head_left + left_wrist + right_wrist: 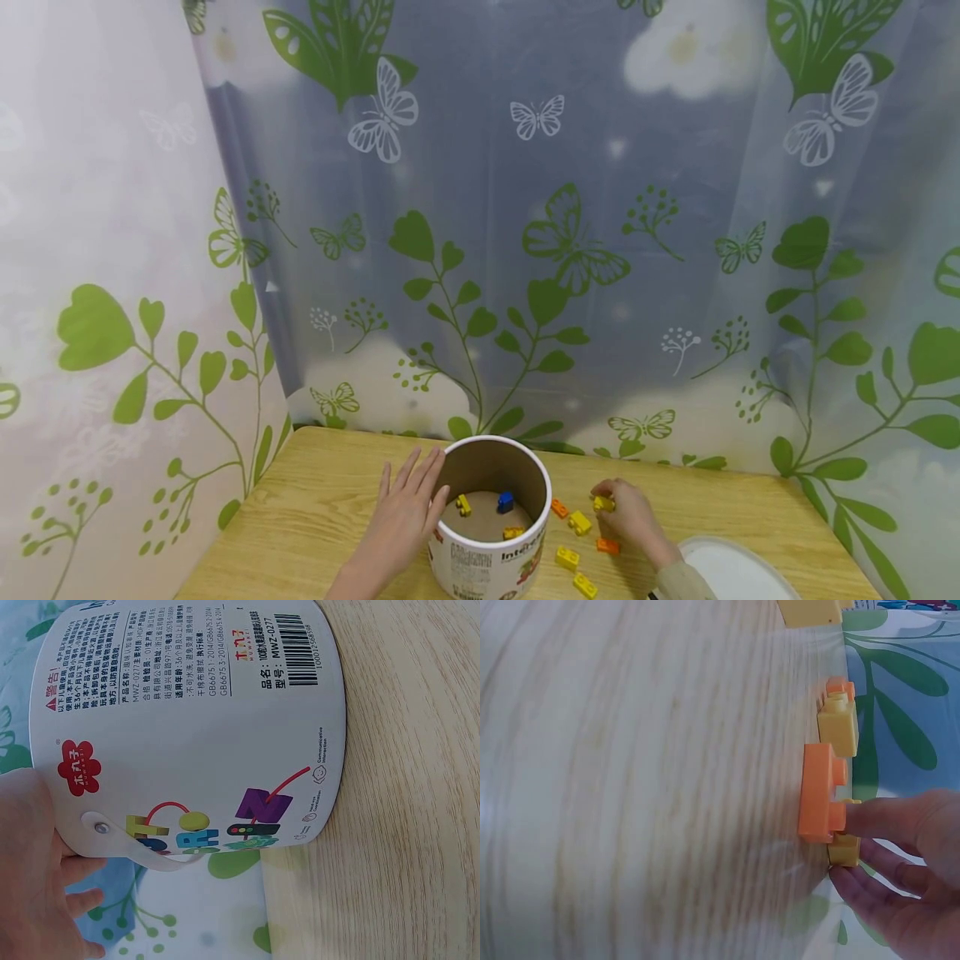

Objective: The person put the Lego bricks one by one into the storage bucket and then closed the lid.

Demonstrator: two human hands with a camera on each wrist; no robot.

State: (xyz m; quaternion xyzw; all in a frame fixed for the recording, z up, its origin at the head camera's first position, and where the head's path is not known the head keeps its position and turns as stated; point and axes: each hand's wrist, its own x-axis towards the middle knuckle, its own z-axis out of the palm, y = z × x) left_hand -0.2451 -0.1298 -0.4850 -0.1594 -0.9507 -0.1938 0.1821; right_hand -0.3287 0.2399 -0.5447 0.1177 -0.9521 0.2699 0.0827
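My left hand (400, 518) rests against the left side of a white cardboard bucket (471, 565), its fingers straight along the rim. In the left wrist view the printed wall of the bucket (187, 742) fills the middle, with the hand at its top edge. Inside lie a blue toy brick (506, 502), a yellow brick (463, 505) and a yellow-orange one (513, 532). To the right of the bucket, my right hand (633, 518) pinches a yellow toy brick (602, 504) between thumb and fingers. In the right wrist view an orange brick (817, 793) partly hides that yellow brick (845, 851).
Several loose bricks lie on the wooden table (315, 500) between bucket and right hand, among them a yellow brick (579, 523) and a small orange one (559, 508). A round white lid (738, 571) lies at front right. A patterned curtain (480, 250) hangs behind the table.
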